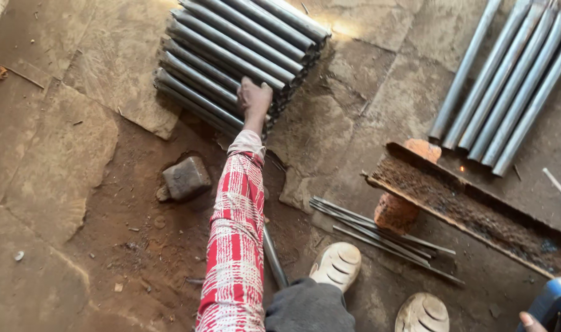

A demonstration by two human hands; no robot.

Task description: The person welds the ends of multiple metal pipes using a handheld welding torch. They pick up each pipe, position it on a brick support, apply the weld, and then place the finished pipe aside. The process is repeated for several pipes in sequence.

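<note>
The left hand (254, 98) was laid on the stacked grey steel pipes (234, 55), fingers curled over one pipe's end. Only a fingertip of the right hand (529, 321) was seen beside a blue tool (554, 301); its grip could not be told.

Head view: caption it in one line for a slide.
Left hand reaches onto a stack of grey metal pipes on a dirt workshop floor, rusty channel and thin rods nearby.

Warm, even daylight, a bright glare patch on the floor at top centre, soft shadows, mostly sharp.
</note>
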